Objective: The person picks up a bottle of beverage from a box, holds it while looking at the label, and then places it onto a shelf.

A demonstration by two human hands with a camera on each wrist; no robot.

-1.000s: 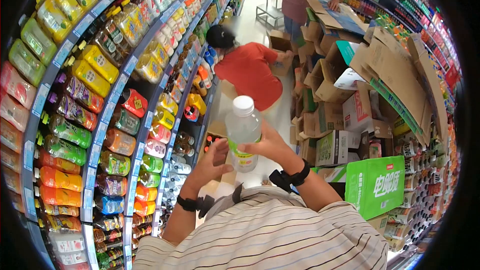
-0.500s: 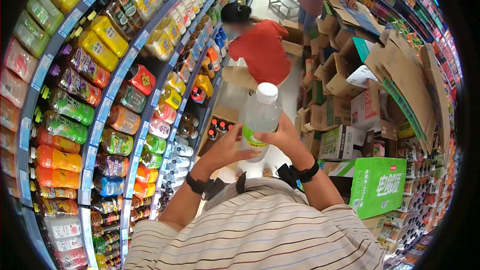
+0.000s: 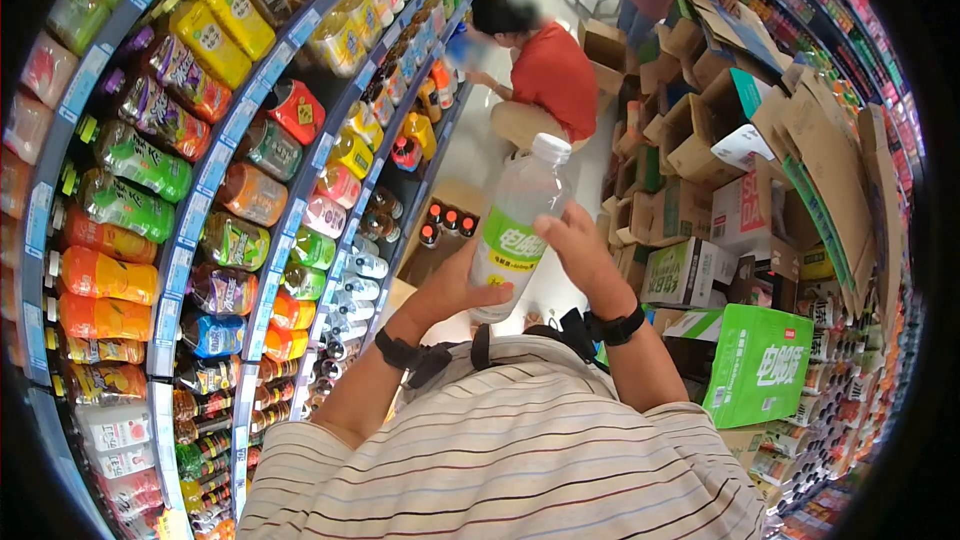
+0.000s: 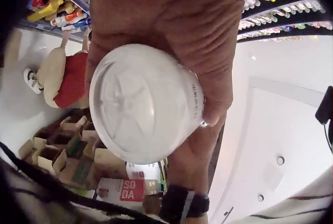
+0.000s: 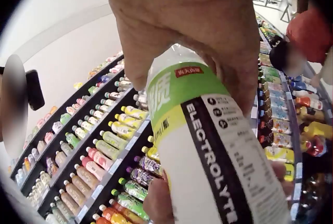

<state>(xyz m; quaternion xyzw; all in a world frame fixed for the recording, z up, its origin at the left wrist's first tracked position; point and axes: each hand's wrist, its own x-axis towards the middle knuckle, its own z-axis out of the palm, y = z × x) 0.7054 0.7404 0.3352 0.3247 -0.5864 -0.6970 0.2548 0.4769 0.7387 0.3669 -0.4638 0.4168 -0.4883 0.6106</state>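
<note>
A clear plastic drink bottle (image 3: 515, 225) with a white cap and a green, yellow and white label is held in front of the striped shirt, its top leaning right. My left hand (image 3: 448, 288) grips its lower part, thumb across the front of the label. Higher up on the other side, my right hand (image 3: 588, 252) holds it with the thumb near the label's upper edge and fingers hidden behind. The left wrist view looks onto the round bottle base (image 4: 130, 107). In the right wrist view, the label (image 5: 205, 146) reads "ELECTROLYTE", and the hand spans the bottle's shoulder.
Shelves of bottled drinks (image 3: 225, 180) line the left. A person in a red top (image 3: 555, 80) squats ahead. An open carton of dark, red-capped bottles (image 3: 432, 265) sits on the floor. Stacked cardboard boxes (image 3: 680, 205) and a green carton (image 3: 765, 365) stand at right.
The bottle has tilted and turned so its label faces up at the head camera. My left hand has closed round its lower part. The person in red now reaches toward the shelf.
</note>
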